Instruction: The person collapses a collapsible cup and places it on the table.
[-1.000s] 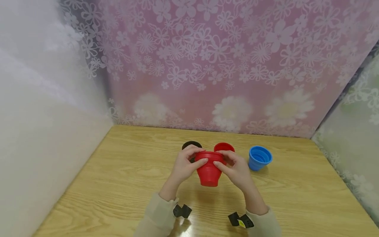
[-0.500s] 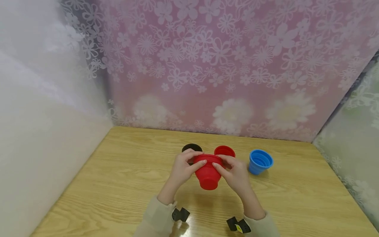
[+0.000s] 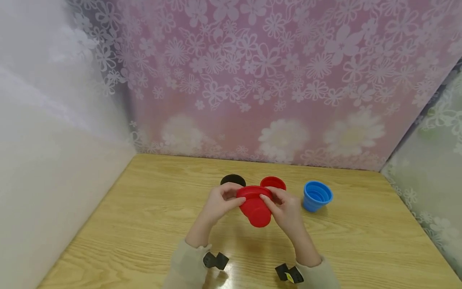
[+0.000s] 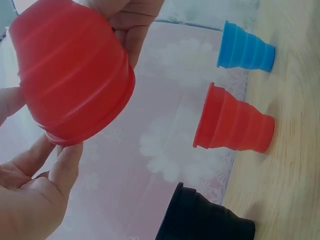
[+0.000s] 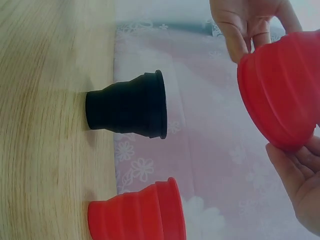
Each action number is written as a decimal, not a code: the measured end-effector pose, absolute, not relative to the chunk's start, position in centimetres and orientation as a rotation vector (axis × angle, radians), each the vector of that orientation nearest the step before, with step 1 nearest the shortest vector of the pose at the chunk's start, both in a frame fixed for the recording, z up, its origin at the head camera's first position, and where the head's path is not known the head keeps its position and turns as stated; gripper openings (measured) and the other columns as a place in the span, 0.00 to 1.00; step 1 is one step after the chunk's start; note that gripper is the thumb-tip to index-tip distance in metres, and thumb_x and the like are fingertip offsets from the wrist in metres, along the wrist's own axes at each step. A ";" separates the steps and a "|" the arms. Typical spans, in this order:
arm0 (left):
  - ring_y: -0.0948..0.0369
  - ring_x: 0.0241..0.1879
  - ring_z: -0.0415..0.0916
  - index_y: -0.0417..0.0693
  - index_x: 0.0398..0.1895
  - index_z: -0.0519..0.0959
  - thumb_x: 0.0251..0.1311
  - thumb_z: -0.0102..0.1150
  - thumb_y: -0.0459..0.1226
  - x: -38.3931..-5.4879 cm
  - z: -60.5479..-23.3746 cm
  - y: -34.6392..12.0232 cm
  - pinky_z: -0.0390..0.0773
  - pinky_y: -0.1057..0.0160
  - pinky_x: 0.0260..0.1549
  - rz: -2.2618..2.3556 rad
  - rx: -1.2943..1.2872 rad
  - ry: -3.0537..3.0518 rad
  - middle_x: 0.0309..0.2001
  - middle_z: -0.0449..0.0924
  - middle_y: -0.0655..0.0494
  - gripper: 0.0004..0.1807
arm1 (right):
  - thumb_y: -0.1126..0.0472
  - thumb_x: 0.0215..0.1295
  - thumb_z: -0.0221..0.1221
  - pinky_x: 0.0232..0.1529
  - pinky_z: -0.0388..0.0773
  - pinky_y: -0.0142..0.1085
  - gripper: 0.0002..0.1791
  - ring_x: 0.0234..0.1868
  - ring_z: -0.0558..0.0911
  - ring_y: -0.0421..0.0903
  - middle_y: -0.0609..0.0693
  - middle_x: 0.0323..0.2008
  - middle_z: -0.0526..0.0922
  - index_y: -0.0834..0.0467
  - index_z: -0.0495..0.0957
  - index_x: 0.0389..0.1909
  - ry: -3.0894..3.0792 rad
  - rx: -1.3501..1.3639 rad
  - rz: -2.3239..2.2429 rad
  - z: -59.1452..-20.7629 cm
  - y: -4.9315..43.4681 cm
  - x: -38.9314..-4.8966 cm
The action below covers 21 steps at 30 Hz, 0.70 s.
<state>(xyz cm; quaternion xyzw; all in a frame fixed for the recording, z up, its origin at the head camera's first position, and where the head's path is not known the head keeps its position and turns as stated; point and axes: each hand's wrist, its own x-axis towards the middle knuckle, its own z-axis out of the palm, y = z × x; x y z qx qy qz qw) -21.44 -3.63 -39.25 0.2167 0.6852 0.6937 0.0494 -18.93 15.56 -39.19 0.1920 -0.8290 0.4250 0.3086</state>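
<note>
Head view: your left hand (image 3: 218, 200) and right hand (image 3: 285, 206) both pinch the rim of the red collapsible cup (image 3: 255, 204), held tilted above the tabletop (image 3: 144, 224), thumbs and fingers on opposite sides, probably to steady it. Left to right behind it stand the black cup (image 3: 232, 179), second red cup (image 3: 273, 182) and blue cup (image 3: 317, 195), upright, apart. Hidden: most of the black cup, the held cup's inside. Black wrist mounts (image 3: 215, 261) are partly cut off.

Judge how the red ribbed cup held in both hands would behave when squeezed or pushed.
The red ribbed cup probably folds rather than resists: its stepped rings look collapsible. It seems light, since fingertips alone hold it up. Set down on its narrow base, it might tip when pushed.
</note>
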 end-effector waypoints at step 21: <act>0.57 0.40 0.73 0.34 0.53 0.70 0.55 0.55 0.28 -21.2 -38.9 -3.9 0.76 0.62 0.37 2.215 0.701 1.911 0.45 0.73 0.45 0.20 | 0.68 0.47 0.65 0.26 0.77 0.29 0.16 0.27 0.80 0.48 0.57 0.29 0.81 0.69 0.78 0.39 -2.170 0.350 1.219 -39.1 15.3 -18.9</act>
